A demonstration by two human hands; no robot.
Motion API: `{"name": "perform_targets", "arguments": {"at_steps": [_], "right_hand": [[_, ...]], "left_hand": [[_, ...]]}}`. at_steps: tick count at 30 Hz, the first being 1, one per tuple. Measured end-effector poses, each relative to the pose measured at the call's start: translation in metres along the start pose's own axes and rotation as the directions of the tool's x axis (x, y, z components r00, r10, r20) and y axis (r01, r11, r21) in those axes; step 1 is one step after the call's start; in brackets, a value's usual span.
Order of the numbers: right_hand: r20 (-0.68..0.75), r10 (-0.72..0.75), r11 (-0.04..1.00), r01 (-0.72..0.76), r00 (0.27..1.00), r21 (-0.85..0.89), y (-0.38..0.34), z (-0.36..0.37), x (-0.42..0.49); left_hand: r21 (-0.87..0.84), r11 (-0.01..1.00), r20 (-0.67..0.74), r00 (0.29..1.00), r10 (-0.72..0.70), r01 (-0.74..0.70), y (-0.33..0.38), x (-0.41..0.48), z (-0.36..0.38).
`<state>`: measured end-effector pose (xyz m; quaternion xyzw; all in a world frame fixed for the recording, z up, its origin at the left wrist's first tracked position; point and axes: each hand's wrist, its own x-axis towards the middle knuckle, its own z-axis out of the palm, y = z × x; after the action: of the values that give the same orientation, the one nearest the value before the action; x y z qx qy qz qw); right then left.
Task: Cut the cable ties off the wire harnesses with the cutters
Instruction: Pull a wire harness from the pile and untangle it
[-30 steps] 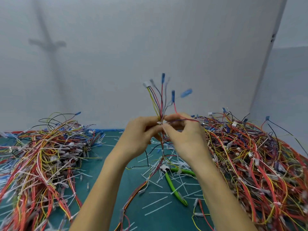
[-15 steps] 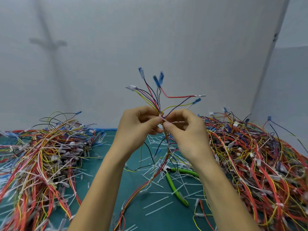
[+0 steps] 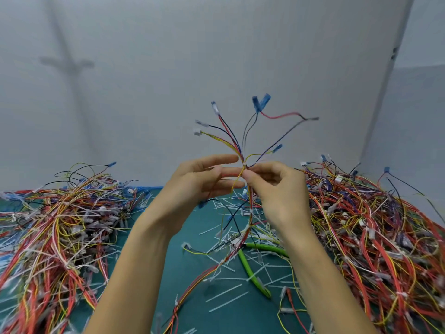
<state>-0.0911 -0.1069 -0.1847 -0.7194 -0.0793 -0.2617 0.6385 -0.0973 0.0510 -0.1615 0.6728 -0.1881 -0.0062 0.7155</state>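
Head view: a wire harness (image 3: 250, 206) stands upright between both hands, a white cable tie (image 3: 244, 163) just above the pinch. The right hand (image 3: 281, 196) nips the bundle between thumb and forefinger; the left hand (image 3: 192, 189) touches it with straight fingers. Green cutters (image 3: 252, 271) lie on the teal mat (image 3: 192, 222) below, with a left heap (image 3: 60, 225) and a right heap (image 3: 373, 237) of harnesses flanking.

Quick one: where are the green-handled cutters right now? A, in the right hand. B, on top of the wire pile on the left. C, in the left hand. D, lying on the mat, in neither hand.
D: the cutters lie on the teal mat among cut tie scraps, while the right hand pinches the wire harness and the left hand has its fingers straight beside it.
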Motion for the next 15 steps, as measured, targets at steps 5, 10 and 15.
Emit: {"name": "perform_targets", "arguments": {"at_steps": [5,10,15], "right_hand": [[-0.002,0.019,0.993,-0.018,1.000,0.113,-0.002,-0.003,0.002],[0.098,0.113,0.938,-0.138,0.989,0.318,-0.007,-0.004,0.000],[0.092,0.078,0.945,-0.103,0.993,0.312,-0.009,0.003,-0.004]], "left_hand": [[-0.045,0.998,-0.084,0.996,-0.040,0.036,-0.006,0.002,-0.011],[0.155,0.988,0.008,1.000,-0.027,0.026,-0.013,-0.001,-0.007],[0.294,0.951,-0.021,0.994,0.110,-0.099,-0.011,0.003,0.009]]}}
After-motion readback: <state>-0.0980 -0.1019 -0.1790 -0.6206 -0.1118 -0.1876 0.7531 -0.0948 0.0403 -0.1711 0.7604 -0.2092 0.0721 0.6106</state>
